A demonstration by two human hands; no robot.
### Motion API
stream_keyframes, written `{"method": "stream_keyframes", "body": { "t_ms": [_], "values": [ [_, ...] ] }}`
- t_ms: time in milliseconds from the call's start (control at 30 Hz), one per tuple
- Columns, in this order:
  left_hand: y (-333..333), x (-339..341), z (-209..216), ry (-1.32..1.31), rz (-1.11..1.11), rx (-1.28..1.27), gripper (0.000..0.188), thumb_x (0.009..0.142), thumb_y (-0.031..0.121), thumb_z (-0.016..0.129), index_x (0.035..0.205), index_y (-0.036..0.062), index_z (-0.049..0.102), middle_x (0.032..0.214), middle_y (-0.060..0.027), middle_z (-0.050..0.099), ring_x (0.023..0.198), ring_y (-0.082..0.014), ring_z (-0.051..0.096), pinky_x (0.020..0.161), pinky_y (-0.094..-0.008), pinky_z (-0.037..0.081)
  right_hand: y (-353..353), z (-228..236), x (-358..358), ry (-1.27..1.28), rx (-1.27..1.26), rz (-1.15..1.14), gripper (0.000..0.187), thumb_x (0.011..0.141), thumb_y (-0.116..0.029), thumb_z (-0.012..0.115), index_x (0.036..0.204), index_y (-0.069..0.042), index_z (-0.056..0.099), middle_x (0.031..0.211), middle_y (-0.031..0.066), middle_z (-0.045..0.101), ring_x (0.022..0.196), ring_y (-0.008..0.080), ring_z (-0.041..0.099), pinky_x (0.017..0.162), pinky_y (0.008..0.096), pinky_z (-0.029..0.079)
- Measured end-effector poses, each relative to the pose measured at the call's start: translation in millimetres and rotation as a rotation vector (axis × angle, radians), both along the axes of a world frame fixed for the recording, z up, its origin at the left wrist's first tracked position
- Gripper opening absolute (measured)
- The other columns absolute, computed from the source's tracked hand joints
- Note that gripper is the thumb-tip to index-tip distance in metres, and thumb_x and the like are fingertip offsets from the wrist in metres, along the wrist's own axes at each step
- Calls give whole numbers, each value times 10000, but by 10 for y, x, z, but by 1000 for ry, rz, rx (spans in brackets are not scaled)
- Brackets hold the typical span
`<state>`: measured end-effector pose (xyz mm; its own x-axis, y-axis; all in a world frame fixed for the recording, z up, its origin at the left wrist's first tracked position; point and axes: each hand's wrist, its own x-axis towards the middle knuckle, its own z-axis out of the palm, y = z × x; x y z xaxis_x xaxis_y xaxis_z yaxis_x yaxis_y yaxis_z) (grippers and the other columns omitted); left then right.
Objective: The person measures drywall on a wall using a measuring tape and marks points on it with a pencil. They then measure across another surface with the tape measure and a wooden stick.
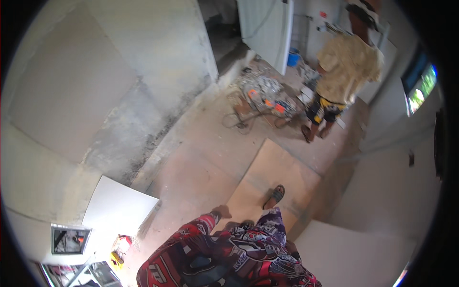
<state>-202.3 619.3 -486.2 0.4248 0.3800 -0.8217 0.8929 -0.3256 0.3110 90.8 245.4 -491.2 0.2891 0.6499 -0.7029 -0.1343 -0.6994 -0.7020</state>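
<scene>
My left hand hangs at my side over the floor, beyond a red patterned sleeve. It is small and blurred, so its finger pose does not show, and I make out nothing held in it. Only a little of my right hand appears beside my patterned shirt; its fingers are hidden. Below my hands a large tan board lies flat on the floor. One of my feet, in a dark sandal, stands on that board.
A person in a beige shirt stands ahead at the right, back turned. Rubble, cables and orange items lie near an open white door. A blue bucket stands behind it. White panels lean at left.
</scene>
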Motion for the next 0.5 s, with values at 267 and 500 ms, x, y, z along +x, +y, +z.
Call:
{"method": "stream_keyframes", "body": {
  "t_ms": [267, 500],
  "values": [
    [299, -346, -127, 234, 394, 18, 426, 685, 406, 659, 889, 36, 716, 834, -159, 699, 778, -266, 689, 728, -374, 551, 1304, -353, 1741, 128, -270, 211, 304, 892, -242, 511, 1136, -83, 599, 1003, 94, 644, 887, 231, 622, 714, 372, 490],
    [1197, 789, -89, 45, 544, 352, 529, 682, 469, 628, 893, -11, 700, 950, -249, 666, 973, -339, 645, 843, -430, 515, 2968, -430, 3534, 271, -393, 117, 297, 909, -261, 487, 1153, -107, 559, 1011, 96, 620, 888, 261, 612, 671, 422, 489]
  ]
}}
